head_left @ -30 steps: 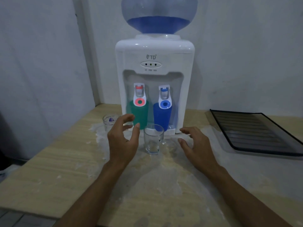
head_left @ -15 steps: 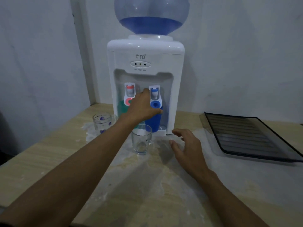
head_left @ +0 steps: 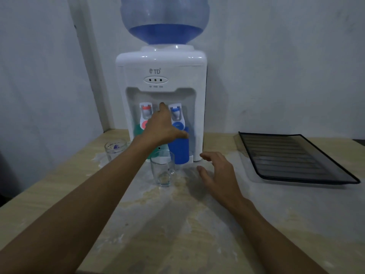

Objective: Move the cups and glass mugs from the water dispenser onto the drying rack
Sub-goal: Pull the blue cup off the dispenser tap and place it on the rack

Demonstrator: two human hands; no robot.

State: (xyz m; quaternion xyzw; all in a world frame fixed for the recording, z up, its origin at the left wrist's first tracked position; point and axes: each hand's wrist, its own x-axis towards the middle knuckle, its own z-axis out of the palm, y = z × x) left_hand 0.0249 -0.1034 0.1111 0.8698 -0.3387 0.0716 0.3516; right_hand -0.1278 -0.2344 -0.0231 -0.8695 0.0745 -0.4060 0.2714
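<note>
So the biggest thing here is the table (head_left: 276,224), pale wood look with whitish smears across the middle. On it at the back sits one white water dispenser (head_left: 161,80) with "TD" printed on the front above three little indicator lights, tiny text under those too small to read. One blue water bottle (head_left: 165,18) sits upside down on top. Off to the right lies one black drying rack (head_left: 292,157), flat on the table, nothing on it.

Two taps, red on the left, blue on the right. Two plastic cups under them: a blue cup (head_left: 179,151) and a green cup (head_left: 138,133), the green one mostly hidden by the arm. Two glass mugs: a clear glass mug (head_left: 163,168) in front of the dispenser, and a printed glass mug (head_left: 115,148) with a purple mark off to the left.

Left hand (head_left: 162,129) reaches in between the cups, thumb on the blue cup, one finger pointing up; can't tell if the grip is closed on it. Right hand (head_left: 215,171) hovers spread wide over the table, holding nothing
</note>
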